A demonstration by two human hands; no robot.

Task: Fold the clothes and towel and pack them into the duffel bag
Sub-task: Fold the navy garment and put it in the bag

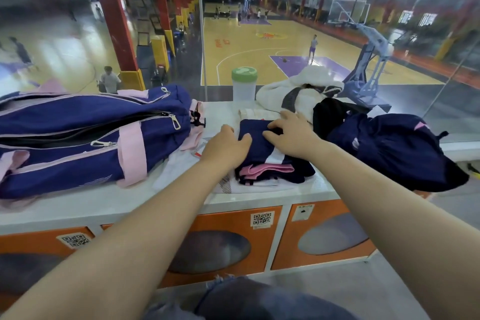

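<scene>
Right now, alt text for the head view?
Both hands, left hand and right hand, press flat on a folded navy garment on a white counter. An unzipped purple duffel bag lies to the left, with a white towel and a crumpled navy garment to the right.

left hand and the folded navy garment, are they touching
Touching. The head view shows the left hand with its fingers lying on the left edge of the folded navy garment, no gap visible.
</scene>
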